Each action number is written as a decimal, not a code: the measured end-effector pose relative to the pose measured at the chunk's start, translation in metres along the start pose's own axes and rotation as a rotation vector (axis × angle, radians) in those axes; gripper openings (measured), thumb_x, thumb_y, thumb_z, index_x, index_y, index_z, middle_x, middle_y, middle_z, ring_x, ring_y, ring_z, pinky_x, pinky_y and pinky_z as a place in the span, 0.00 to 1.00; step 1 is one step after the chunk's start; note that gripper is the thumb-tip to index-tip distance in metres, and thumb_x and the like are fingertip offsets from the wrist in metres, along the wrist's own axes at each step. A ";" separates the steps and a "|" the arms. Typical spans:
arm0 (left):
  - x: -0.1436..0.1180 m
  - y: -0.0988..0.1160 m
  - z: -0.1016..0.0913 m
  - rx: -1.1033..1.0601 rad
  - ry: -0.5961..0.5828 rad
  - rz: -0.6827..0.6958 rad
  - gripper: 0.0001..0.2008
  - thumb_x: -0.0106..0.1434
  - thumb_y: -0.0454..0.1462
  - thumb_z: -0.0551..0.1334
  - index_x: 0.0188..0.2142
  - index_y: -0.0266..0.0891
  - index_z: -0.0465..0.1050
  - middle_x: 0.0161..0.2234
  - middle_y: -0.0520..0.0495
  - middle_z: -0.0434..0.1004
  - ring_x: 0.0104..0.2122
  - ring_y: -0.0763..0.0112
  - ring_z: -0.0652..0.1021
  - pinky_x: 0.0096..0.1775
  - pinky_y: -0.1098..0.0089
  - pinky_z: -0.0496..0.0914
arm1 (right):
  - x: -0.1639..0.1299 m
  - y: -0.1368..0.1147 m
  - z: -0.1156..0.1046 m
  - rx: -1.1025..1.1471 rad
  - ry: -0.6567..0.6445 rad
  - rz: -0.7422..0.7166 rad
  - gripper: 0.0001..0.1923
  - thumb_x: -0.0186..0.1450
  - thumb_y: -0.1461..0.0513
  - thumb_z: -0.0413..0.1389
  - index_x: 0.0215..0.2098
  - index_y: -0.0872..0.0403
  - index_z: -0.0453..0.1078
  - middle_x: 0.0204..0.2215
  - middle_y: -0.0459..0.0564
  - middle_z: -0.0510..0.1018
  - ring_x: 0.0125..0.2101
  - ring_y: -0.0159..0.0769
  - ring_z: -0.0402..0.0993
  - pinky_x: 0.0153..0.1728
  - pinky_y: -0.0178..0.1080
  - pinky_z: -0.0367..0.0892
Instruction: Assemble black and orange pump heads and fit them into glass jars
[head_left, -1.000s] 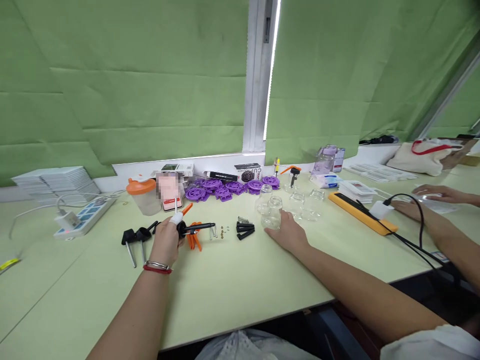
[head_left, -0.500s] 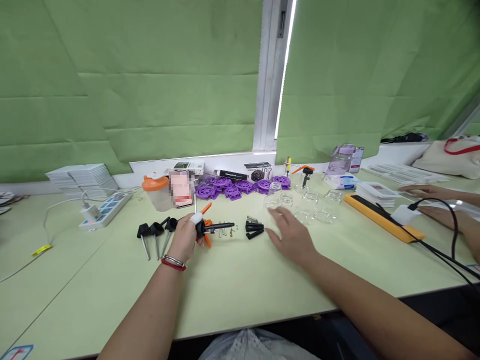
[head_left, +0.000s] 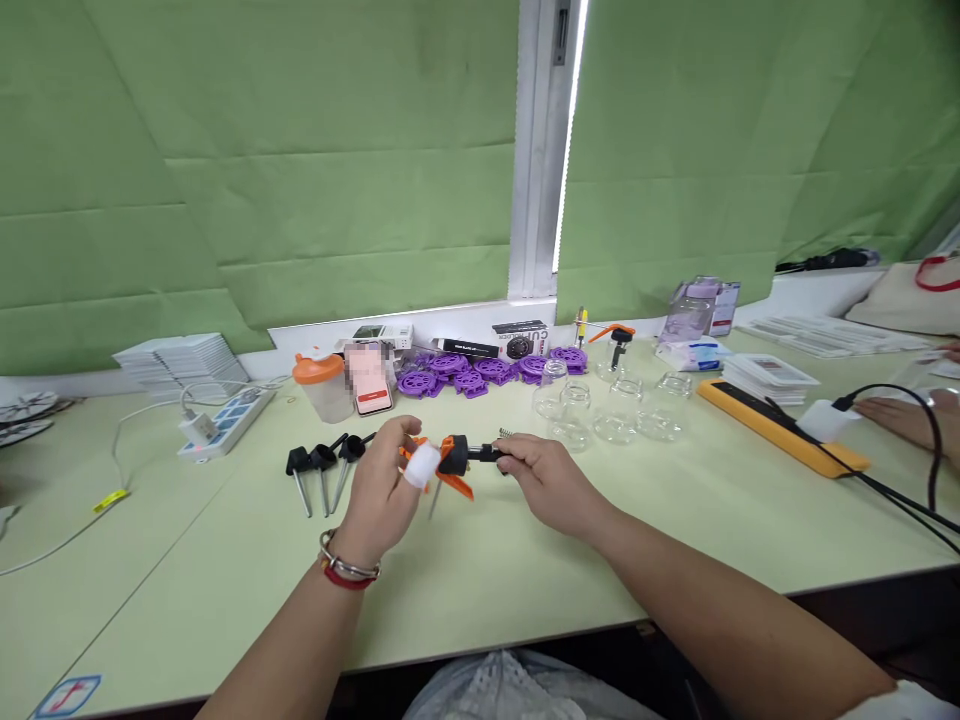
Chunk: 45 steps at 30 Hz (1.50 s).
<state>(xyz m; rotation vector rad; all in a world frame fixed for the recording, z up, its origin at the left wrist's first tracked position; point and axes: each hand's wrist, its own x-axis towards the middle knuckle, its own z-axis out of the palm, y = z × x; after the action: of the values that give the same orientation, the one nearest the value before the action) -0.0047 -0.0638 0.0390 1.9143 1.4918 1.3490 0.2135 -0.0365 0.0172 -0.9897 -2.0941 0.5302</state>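
Pale green tabletop (head_left: 225,600), contents from left to right. Stack of white flat packs (head_left: 176,357) at the far left edge. White power strip (head_left: 225,423) with a plug seated in it, cable trailing left. Lidded translucent cup (head_left: 322,387) with an orange lid; contents could not be made out. Phone (head_left: 370,377) propped upright beside it. Three black pump heads (head_left: 324,465) with grey dip tubes lay in a row, just left of the hands.

Left hand (head_left: 386,490), white tape on one fingertip, grip closed on the orange-and-black end of a trigger sprayer head (head_left: 454,458), held just above the tabletop at centre. Right hand (head_left: 551,480), grip closed on the black nozzle end of the same piece.

Behind the hands: purple plastic wheels (head_left: 487,368) in a heap against the sill; a black box (head_left: 520,340) printed "CUP HOLDER" in part. Four clear glass jars (head_left: 607,408), uncapped and holding nothing visible, stood just right of the hands; a further sprayer head (head_left: 616,342) behind them. Lilac bottle (head_left: 688,312), wipes packet (head_left: 690,354), yellow bar (head_left: 780,430) under a black cable (head_left: 900,480). Another person's hand (head_left: 900,420) lay at the far right edge.
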 end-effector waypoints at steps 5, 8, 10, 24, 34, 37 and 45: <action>-0.014 -0.012 0.016 -0.083 -0.229 -0.069 0.16 0.54 0.42 0.64 0.41 0.40 0.69 0.33 0.48 0.72 0.28 0.71 0.72 0.31 0.69 0.68 | 0.003 0.017 0.017 0.327 -0.222 0.426 0.08 0.63 0.63 0.49 0.35 0.55 0.70 0.22 0.43 0.70 0.21 0.29 0.59 0.24 0.34 0.55; -0.017 -0.031 0.031 -0.263 -0.164 -0.337 0.20 0.46 0.41 0.69 0.38 0.38 0.70 0.29 0.50 0.70 0.25 0.72 0.71 0.26 0.71 0.66 | 0.002 0.032 0.037 0.448 -0.191 0.519 0.18 0.61 0.65 0.52 0.50 0.55 0.62 0.26 0.45 0.74 0.22 0.29 0.61 0.26 0.34 0.57; -0.017 -0.042 0.037 -0.380 -0.191 -0.469 0.19 0.44 0.42 0.70 0.35 0.36 0.71 0.29 0.48 0.71 0.24 0.72 0.71 0.24 0.71 0.64 | 0.001 0.040 0.047 0.439 -0.161 0.518 0.19 0.60 0.64 0.53 0.50 0.55 0.61 0.27 0.45 0.74 0.23 0.29 0.62 0.27 0.34 0.58; -0.021 -0.066 0.062 -0.386 -0.132 -0.429 0.15 0.48 0.40 0.68 0.34 0.33 0.74 0.30 0.43 0.75 0.31 0.62 0.76 0.36 0.61 0.69 | 0.009 0.051 0.070 0.352 -0.023 0.539 0.20 0.57 0.70 0.54 0.48 0.57 0.64 0.24 0.42 0.70 0.27 0.31 0.69 0.33 0.35 0.64; -0.022 -0.062 0.062 -0.322 -0.094 -0.411 0.15 0.47 0.41 0.68 0.32 0.33 0.74 0.28 0.45 0.75 0.28 0.66 0.74 0.32 0.65 0.67 | 0.013 0.057 0.077 0.329 -0.115 0.492 0.08 0.60 0.70 0.52 0.36 0.57 0.70 0.22 0.45 0.70 0.25 0.31 0.67 0.31 0.35 0.62; -0.023 -0.064 0.061 -0.298 -0.087 -0.402 0.15 0.48 0.41 0.68 0.33 0.33 0.75 0.27 0.46 0.74 0.27 0.67 0.73 0.32 0.66 0.67 | 0.012 0.057 0.075 0.352 -0.114 0.484 0.07 0.59 0.70 0.51 0.32 0.56 0.69 0.21 0.44 0.69 0.25 0.31 0.67 0.30 0.35 0.62; -0.023 -0.068 0.062 -0.276 -0.085 -0.388 0.15 0.49 0.42 0.67 0.34 0.34 0.75 0.29 0.44 0.75 0.29 0.65 0.74 0.33 0.64 0.68 | 0.011 0.052 0.071 0.367 -0.116 0.476 0.08 0.58 0.72 0.52 0.34 0.55 0.66 0.22 0.42 0.68 0.25 0.30 0.66 0.29 0.33 0.61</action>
<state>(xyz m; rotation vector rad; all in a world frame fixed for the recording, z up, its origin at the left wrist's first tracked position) 0.0108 -0.0428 -0.0523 1.4078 1.4547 1.2048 0.1786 0.0006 -0.0558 -1.2566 -1.7591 1.1884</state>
